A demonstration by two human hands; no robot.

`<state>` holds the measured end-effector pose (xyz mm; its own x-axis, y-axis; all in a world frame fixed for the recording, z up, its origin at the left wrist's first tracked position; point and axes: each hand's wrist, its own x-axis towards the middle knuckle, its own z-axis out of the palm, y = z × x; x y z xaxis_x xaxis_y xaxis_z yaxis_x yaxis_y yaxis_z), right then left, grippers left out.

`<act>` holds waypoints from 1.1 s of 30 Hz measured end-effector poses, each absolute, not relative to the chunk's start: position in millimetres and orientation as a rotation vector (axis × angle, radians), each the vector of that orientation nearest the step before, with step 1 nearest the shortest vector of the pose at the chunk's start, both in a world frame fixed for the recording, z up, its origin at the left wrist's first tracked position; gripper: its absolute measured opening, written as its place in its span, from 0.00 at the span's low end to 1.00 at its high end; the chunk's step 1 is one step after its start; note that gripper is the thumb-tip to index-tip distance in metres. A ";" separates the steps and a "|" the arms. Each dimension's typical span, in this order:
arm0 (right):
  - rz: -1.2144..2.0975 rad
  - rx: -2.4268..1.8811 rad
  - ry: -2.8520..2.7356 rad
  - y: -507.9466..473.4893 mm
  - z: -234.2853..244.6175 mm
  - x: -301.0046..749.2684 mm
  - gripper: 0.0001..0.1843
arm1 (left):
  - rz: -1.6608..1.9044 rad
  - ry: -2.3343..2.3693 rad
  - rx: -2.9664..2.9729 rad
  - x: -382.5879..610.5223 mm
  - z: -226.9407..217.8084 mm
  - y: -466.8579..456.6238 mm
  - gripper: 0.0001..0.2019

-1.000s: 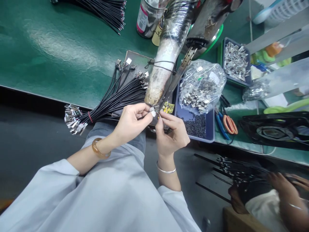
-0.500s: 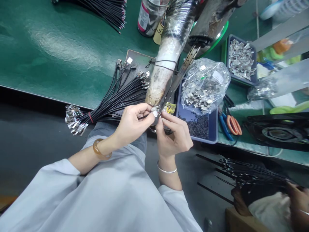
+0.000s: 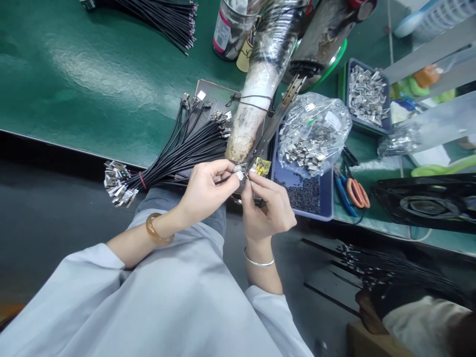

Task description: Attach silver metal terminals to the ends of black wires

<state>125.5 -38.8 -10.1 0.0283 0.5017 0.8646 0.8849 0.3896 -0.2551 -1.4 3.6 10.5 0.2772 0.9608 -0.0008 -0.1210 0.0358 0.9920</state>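
Your left hand (image 3: 210, 190) pinches a slim black cable (image 3: 222, 181), long axis left-right. Your right hand (image 3: 268, 204), just right, has fingertips nipped together; can't tell on what.

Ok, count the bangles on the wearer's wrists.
2: a brown bangle on the left wrist and a silver bangle on the right wrist. The sleeves could hide more.

Pinches with left hand (image 3: 206, 192) just below the wrapped pipe (image 3: 247, 124). Holds right hand (image 3: 269, 204) below and right of its tip, with thumb (image 3: 247, 194) and forefinger (image 3: 263, 181) close together. Angles both forearms (image 3: 134, 247) toward the pipe.
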 end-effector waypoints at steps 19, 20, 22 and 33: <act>-0.217 -1.359 -1.504 -47.4 -4.6 126.4 0.06 | 0.979 0.875 1.332 -6.0 4.5 -0.3 0.08; -0.085 -1.395 -1.457 -47.6 -2.6 125.9 0.04 | 0.983 0.864 1.320 -6.1 4.1 -0.9 0.08; 0.147 -1.427 -1.372 -47.5 1.1 125.1 0.03 | 1.018 0.863 1.310 -5.9 3.2 -1.5 0.09; 0.136 -1.432 -1.430 -44.9 6.2 126.5 0.06 | 1.053 0.963 1.416 -5.6 4.6 2.4 0.09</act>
<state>126.5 -44.9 6.2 0.2770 0.7777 0.5642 0.6577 0.2746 -0.7014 -5.6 2.4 4.6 0.2822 0.9549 0.0924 0.0072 -0.0984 0.9951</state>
